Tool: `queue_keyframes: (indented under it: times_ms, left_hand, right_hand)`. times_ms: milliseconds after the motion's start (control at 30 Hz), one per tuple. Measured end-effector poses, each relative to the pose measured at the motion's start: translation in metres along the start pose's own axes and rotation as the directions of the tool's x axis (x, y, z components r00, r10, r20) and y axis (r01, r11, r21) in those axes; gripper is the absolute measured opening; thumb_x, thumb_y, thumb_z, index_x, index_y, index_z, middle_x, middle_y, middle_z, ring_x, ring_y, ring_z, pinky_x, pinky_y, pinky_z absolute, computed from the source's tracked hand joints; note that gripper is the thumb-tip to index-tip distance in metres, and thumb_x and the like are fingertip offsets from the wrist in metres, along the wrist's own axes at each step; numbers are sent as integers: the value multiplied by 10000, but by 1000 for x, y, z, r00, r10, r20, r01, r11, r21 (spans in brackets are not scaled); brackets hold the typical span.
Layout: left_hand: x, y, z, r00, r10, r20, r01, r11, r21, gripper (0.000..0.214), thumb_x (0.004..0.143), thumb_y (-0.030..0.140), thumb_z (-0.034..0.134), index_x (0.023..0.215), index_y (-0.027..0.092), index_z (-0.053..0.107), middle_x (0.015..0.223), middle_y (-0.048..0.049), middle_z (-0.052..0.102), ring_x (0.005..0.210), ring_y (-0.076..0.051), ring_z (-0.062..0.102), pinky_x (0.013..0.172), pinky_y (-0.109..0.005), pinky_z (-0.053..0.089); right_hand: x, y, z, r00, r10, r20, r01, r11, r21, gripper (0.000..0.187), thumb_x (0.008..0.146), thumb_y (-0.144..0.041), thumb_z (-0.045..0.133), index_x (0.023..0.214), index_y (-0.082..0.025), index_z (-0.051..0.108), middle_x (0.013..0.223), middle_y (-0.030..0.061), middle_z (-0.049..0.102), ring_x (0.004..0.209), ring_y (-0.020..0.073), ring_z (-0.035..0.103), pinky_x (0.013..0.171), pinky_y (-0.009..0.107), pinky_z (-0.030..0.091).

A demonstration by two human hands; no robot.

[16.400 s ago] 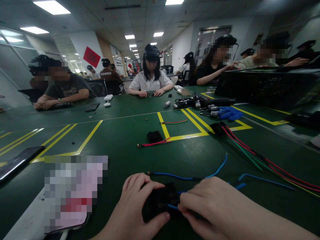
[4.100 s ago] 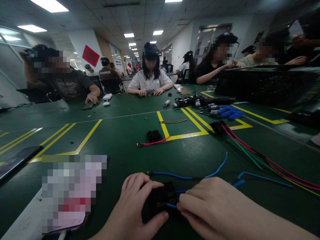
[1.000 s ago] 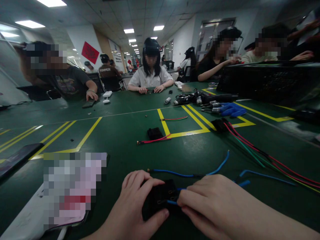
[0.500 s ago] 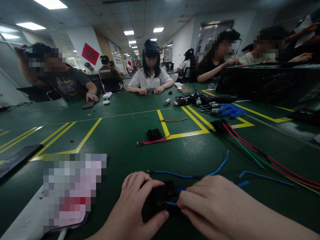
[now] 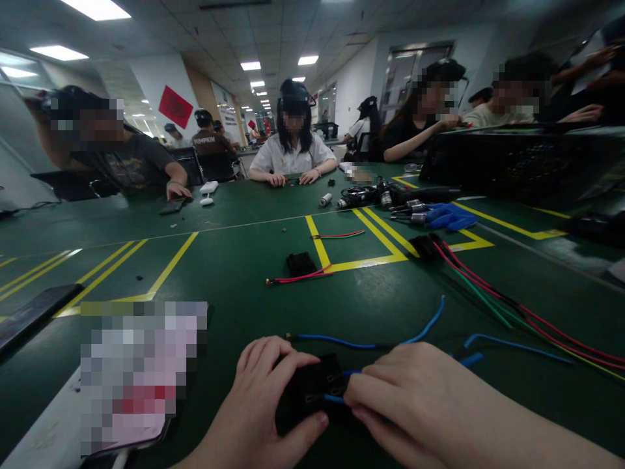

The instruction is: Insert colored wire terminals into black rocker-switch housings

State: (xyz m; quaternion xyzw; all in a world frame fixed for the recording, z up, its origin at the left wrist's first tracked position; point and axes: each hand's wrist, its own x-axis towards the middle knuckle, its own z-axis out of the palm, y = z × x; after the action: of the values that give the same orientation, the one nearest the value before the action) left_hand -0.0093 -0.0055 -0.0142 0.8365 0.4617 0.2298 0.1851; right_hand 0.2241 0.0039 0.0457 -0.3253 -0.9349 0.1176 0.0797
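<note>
My left hand [image 5: 273, 397] grips a black plastic connector block [image 5: 317, 381] between thumb and fingers, low in the middle of the view. Blue wires [image 5: 334, 398] run out of the block's right side. My right hand [image 5: 405, 391] pinches these wires close to the block, and its fingertips partly hide them. Just beyond both hands lies a loose blue wire [image 5: 336, 340] with a brass-coloured terminal at its left end. Another blue wire [image 5: 517, 345] stretches out past my right wrist.
Farther off sit a second black block [image 5: 301, 263] and red wires [image 5: 297, 278]. To the right, another black block [image 5: 427, 246] carries red and green wires. Electric screwdrivers [image 5: 415, 212] and a blue glove [image 5: 452, 216] lie behind. A phone [image 5: 39, 316] is at left; people sit around the table.
Both hands keep nearly the same place and grip on the block and blue wires. The whole view has shifted very slightly.
</note>
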Motion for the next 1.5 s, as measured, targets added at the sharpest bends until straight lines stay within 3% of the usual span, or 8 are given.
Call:
queue_keyframes:
  times_ms: [733,967,1200,1367,1500]
  left_hand:
    - [-1,-2,1,1000,9,-1,-9,1000,2,506,739,154,686,1204,322,579,1129,-43,585,1127,-320,519,961,-520,435]
    - [-1,-1,1,1000,8,0,-8,1000,-12,513,744,140,685,1207,326,562,1129,-39,571,1129,-323,511,957,-531,422]
    - [-1,-2,1,1000,5,2,-5,1000,-22,515,752,141,683,1211,338,557,1140,-38,568,1130,-330,509,961,-554,405]
    - [-1,-2,0,1000,-14,23,15,999,-29,518,751,141,692,1211,342,563,1143,-35,568,1140,-333,503,963,-558,404]
    - [-1,-2,2,1000,-13,19,13,1000,-27,530,747,135,698,1212,347,559,1150,-30,563,1144,-328,498,969,-557,399]
  right_hand:
    - [1,-1,-3,998,5,69,-5,1000,1,127,861,-78,591,866,-203,611,787,-33,691,640,150,628,557,297,385]
    - [1,-3,-3,999,19,40,-19,1000,-15,148,863,-64,578,880,-201,634,801,-29,703,660,152,648,557,297,389]
    - [3,-1,0,994,33,107,-32,999,-9,124,865,-88,603,841,-204,643,777,-33,705,650,153,653,547,297,388]
    - [4,-1,-3,997,-15,71,18,999,-46,131,848,-73,610,871,-197,645,791,-28,706,644,149,641,537,299,381]
    - [-3,-3,-3,995,-95,-43,91,993,-78,137,862,-72,594,841,-194,651,768,-25,693,627,142,616,554,305,386]
